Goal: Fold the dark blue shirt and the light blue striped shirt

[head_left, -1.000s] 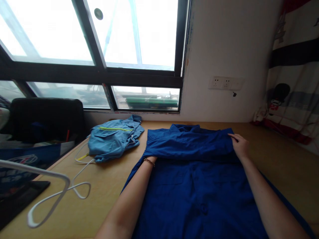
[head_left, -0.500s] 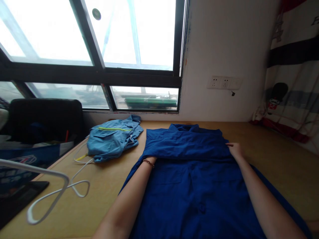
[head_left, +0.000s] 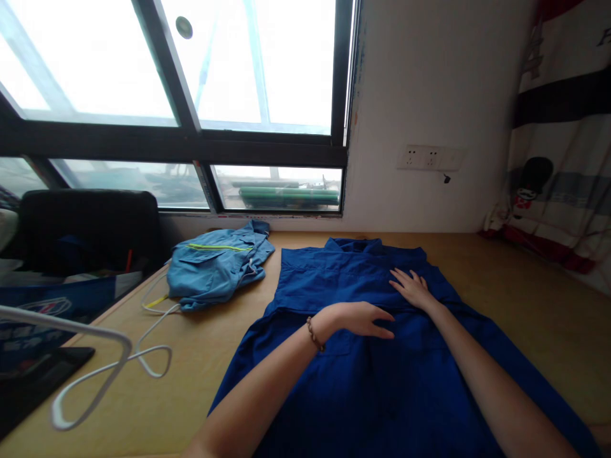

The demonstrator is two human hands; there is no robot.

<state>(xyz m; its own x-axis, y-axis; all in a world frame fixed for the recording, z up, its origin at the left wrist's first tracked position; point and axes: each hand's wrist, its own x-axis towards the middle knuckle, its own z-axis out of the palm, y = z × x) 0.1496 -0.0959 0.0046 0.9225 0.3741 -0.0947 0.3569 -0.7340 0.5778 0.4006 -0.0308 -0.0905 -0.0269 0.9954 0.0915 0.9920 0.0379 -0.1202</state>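
Note:
A dark blue button-up shirt [head_left: 344, 388] is spread over the wooden table, its collar towards the wall and a folded band of cloth across its upper part. My left hand [head_left: 360, 318], with a beaded bracelet at the wrist, hovers over the middle of the shirt, thumb and fingers apart and holding nothing. Flat on the folded upper part, right of centre, rests my right hand [head_left: 411, 289] with its fingers spread. The shirt's lower end runs out of view at the bottom.
A light blue garment [head_left: 214, 267] with a yellow-green zip lies on the table [head_left: 191, 356] to the left. A white cable [head_left: 95, 369] loops near the left edge. Behind are a dark chair [head_left: 90, 222], a window, wall sockets [head_left: 432, 157] and a curtain [head_left: 558, 140] at right.
My left hand has come out from under the folded cloth and moved right above the shirt. My right hand has let go of the right edge and moved left onto the fold.

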